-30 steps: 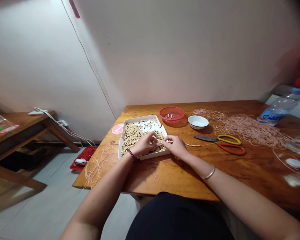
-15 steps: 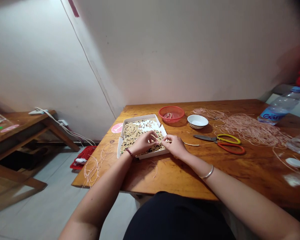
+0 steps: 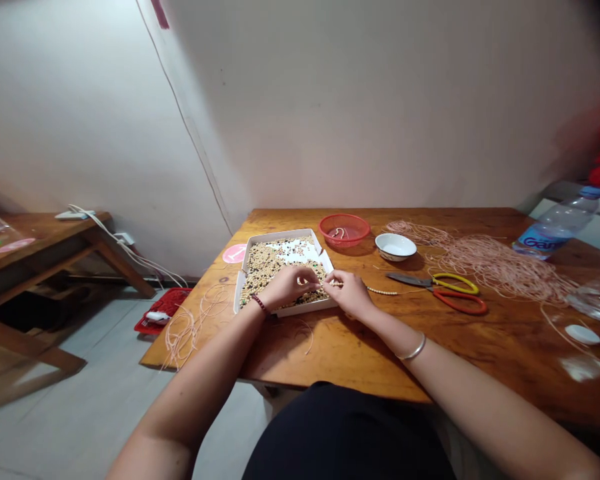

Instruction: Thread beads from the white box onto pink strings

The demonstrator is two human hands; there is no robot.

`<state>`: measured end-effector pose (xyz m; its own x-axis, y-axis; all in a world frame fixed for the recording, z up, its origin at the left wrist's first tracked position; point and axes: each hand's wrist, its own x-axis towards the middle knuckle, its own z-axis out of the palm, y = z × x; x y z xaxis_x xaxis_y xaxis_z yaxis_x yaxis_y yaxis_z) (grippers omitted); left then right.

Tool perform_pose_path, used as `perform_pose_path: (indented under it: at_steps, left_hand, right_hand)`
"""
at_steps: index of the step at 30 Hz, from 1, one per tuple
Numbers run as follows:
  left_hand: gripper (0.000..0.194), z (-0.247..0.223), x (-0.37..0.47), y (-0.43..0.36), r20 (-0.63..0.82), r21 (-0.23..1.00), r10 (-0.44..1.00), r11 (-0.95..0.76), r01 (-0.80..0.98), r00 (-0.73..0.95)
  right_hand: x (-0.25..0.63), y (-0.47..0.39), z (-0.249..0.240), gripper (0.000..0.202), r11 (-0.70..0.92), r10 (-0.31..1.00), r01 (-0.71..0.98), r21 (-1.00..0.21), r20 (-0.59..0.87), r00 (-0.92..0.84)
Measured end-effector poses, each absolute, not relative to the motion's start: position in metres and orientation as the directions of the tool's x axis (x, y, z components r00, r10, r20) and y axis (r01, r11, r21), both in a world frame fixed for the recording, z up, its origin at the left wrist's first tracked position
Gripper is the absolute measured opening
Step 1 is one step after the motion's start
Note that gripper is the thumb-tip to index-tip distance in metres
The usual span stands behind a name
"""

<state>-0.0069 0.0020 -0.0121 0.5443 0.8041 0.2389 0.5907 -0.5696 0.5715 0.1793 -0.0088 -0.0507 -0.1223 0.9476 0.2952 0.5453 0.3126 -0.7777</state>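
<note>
A shallow white box (image 3: 240, 291) holds many small beads (image 3: 265, 262), mostly cream with some dark ones. Over its front right part, my left hand (image 3: 291, 287) is closed in a pinch, with whatever is between the fingertips too small to make out. Close beside it, fingertips nearly touching, my right hand (image 3: 349, 292) pinches a string of cream beads (image 3: 381, 292). The string trails out to the right of that hand onto the wooden table (image 3: 340, 353).
Behind the box stands a red mesh basket (image 3: 344, 244) beside a white bowl (image 3: 396, 247). Scissors (image 3: 443, 288) with yellow and red handles lie to the right. Farther right are tangled pink cords (image 3: 505, 267) and a bottle (image 3: 555, 227). More cords (image 3: 183, 333) lie at left.
My left fingertips have come closer together and slightly nearer to my right hand. My right hand keeps its pinch in almost the same place. The camera view has shifted slightly.
</note>
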Motion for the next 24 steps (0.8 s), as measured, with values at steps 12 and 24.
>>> perform_pose_path:
  at_steps: [12, 24]
  left_hand:
    - [0.027, -0.0121, -0.0054, 0.0048, 0.292, 0.686, 0.813, -0.545, 0.482, 0.504]
    - [0.024, -0.0109, -0.0033, 0.0032, 0.296, 0.780, 0.837, -0.490, 0.389, 0.460]
  right_hand:
    - [0.1771, -0.0020, -0.0518, 0.021, 0.310, 0.948, 0.353, -0.883, 0.314, -0.048]
    - [0.1765, -0.0030, -0.0520, 0.019, 0.332, 0.936, 0.395, -0.856, 0.352, -0.025]
